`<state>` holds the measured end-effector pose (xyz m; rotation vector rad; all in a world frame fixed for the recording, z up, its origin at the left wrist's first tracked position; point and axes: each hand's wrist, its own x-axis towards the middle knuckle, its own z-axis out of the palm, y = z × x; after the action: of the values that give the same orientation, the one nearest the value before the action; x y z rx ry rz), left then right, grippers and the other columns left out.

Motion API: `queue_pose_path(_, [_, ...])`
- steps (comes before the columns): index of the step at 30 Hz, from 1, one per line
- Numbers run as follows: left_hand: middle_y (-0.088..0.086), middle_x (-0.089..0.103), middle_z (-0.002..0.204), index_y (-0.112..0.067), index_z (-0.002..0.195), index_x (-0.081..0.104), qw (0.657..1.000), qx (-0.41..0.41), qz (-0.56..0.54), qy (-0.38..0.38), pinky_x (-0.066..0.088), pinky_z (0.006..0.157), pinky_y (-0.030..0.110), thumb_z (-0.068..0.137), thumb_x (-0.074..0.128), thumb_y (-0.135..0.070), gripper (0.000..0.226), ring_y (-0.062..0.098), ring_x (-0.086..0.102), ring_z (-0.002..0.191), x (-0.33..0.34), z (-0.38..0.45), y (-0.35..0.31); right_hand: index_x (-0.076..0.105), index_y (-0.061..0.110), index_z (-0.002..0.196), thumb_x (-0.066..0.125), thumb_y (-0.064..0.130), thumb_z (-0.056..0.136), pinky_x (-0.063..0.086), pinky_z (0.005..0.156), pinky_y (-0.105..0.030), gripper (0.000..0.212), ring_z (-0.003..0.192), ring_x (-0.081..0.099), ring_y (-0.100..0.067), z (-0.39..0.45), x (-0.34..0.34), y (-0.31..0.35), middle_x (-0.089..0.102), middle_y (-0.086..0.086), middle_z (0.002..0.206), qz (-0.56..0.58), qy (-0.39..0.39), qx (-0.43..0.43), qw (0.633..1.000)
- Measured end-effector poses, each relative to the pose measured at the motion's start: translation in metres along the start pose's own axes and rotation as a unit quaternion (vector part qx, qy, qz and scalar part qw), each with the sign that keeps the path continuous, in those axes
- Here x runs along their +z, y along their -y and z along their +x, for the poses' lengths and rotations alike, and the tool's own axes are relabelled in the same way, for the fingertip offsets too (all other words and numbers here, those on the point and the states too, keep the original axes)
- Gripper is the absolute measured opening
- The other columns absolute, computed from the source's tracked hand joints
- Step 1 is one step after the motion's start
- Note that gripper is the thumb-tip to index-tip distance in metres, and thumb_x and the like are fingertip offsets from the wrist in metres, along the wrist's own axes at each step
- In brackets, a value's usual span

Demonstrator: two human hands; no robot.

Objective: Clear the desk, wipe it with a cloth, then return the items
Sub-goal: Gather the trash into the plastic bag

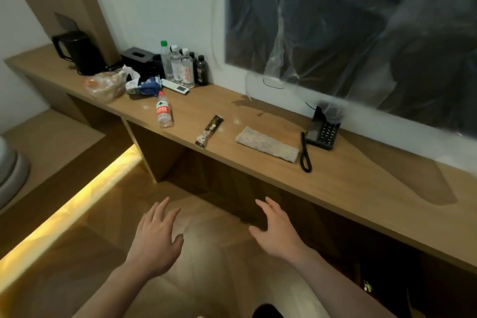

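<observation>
Both hands, left hand and right hand, hover spread and empty before the desk. The folded cloth lies near its front edge, between a snack wrapper and the telephone (receiver cord dangling forward).

desk front bare, bottles crowd corner

Cloth on desk, between wrapper left, phone right.
</observation>
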<state>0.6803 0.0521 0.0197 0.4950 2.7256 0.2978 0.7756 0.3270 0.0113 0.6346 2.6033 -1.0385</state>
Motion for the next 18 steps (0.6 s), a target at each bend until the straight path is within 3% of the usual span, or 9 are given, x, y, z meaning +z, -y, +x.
queue_pose_path(10, [-0.002, 0.002, 0.172, -0.035, 0.161, 0.023, 0.999, -0.003, -0.012, -0.035, 0.006, 0.126, 0.041, 0.100, 0.049, -0.051, 0.068, 0.023, 0.000, 0.159, -0.056, 0.091, 0.065, 0.025, 0.040, 0.160, 0.064, 0.041, 0.099, 0.029, 0.122, -0.039, 0.072, 0.157, 0.015, -0.016, 0.090, 0.015, 0.093, 0.011, 0.012, 0.170, 0.000, -0.014, -0.016, 1.000])
queue_pose_path(18, [-0.005, 0.003, 0.172, -0.038, 0.160, 0.022, 0.999, -0.019, -0.034, -0.010, 0.014, 0.127, 0.042, 0.097, 0.057, -0.053, 0.074, 0.021, 0.006, 0.158, -0.098, 0.201, 0.101, 0.027, 0.040, 0.158, 0.065, 0.041, 0.098, 0.033, 0.122, -0.040, 0.071, 0.155, 0.023, -0.018, 0.202, 0.028, 0.133, 0.019, 0.011, 0.168, 0.032, -0.017, 0.022, 0.999])
